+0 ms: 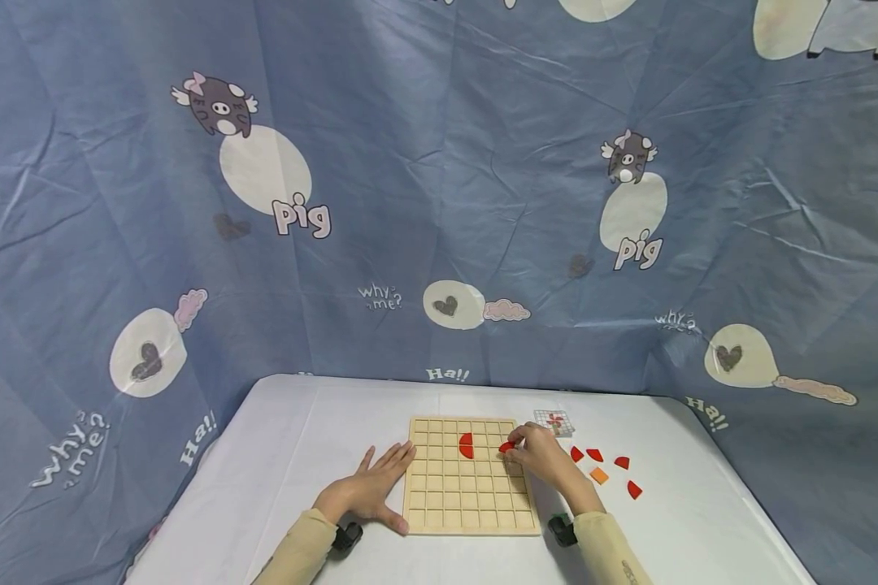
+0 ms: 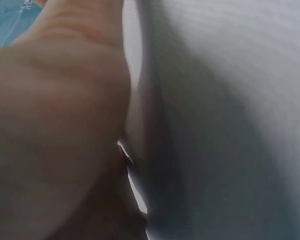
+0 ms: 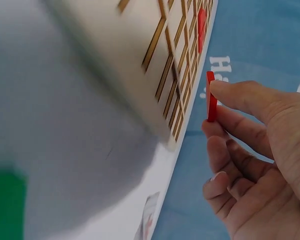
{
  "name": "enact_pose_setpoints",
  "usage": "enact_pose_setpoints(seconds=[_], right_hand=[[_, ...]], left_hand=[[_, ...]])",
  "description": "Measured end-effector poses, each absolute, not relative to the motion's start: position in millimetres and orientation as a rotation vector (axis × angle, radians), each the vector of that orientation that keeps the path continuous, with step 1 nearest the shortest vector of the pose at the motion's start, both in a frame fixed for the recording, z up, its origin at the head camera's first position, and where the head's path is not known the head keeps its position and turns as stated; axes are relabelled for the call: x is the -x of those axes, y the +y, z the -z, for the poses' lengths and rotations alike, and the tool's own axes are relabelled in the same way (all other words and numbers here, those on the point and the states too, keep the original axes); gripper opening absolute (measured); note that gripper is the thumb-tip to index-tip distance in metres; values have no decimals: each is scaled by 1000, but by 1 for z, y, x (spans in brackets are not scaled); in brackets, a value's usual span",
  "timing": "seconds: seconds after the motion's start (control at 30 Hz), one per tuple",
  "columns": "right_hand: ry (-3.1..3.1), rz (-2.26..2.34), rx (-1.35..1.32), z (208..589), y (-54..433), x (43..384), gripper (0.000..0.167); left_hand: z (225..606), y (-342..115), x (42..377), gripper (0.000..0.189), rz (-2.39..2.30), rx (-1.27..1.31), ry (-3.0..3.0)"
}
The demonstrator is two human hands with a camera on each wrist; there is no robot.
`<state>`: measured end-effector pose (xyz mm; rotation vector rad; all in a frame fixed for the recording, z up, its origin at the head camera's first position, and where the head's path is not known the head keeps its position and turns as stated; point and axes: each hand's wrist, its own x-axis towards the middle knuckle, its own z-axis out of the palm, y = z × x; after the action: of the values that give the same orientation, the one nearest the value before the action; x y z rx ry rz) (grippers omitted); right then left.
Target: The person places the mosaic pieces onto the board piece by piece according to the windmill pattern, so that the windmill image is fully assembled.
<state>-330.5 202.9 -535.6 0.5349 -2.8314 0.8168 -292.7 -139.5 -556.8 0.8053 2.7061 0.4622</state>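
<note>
A square wooden grid board (image 1: 439, 491) lies on the white table. Two red quarter-round tiles (image 1: 467, 446) sit one above the other in its upper middle cells. My left hand (image 1: 369, 491) is spread flat along the board's left edge, fingertips and thumb at the rim; its own wrist view shows mostly blurred skin (image 2: 55, 125). Between thumb and forefinger my right hand (image 1: 545, 457) pinches another red quarter-round tile (image 3: 211, 97). That tile is held over the right part of the board, above its surface in the right wrist view.
Right of the board lie several loose red tiles (image 1: 623, 462) and an orange square tile (image 1: 599, 475). Behind the right hand is a printed grid card (image 1: 554, 422) with a red flower-like pattern. A blue patterned cloth (image 1: 380, 203) hangs behind the table.
</note>
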Motion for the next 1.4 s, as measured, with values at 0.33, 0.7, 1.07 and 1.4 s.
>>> enact_pose_setpoints(seconds=[0.33, 0.7, 1.07, 1.4], right_hand=[[-2854, -840, -605, 537, 182, 336, 13], [-2873, -814, -670, 548, 169, 338, 11], [-2876, -776, -697, 546, 164, 339, 11], [-2860, -785, -731, 545, 163, 336, 12]], left_hand=[[555, -140, 293, 132, -478, -818, 2686], [556, -141, 293, 132, -498, -832, 2671], [559, -140, 295, 133, -476, -799, 2695], [556, -139, 293, 133, -475, -796, 2685]])
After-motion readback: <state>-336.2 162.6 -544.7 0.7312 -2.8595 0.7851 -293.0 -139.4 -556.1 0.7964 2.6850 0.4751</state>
